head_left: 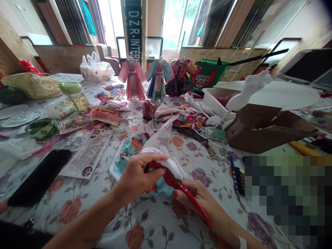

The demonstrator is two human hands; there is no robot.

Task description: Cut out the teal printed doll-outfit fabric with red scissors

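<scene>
My left hand (135, 176) is curled around a piece of turquoise cloth (124, 152) printed with red fans, thumb and fingers pinching its white folded edge (166, 157) just above the table. My right hand (199, 200) is closed around the handles of the red scissors (181, 188), and the blades run up under my left fingers, right against the cloth; I cannot tell whether the blades are apart or together, since my left hand covers them.

The cloth lies on the flowered tablecloth (155, 224), near the front edge and in the middle, with a long pale strip (166, 129) running away from it toward the heap of scraps (189, 119).

To my left there is a black pouch (38, 178), and beside it a sheet of rhinestone stickers (88, 154). Further left sits a green roll of ribbon (43, 128). Off to my right lies a blue pencil (232, 167), and behind it an open brown cardboard box (259, 129) with a white mannequin torso (246, 91) leaning over it.

At the far side stand two small costumed figures, a pink robe (132, 83) and a teal robe (158, 83), side by side.
</scene>
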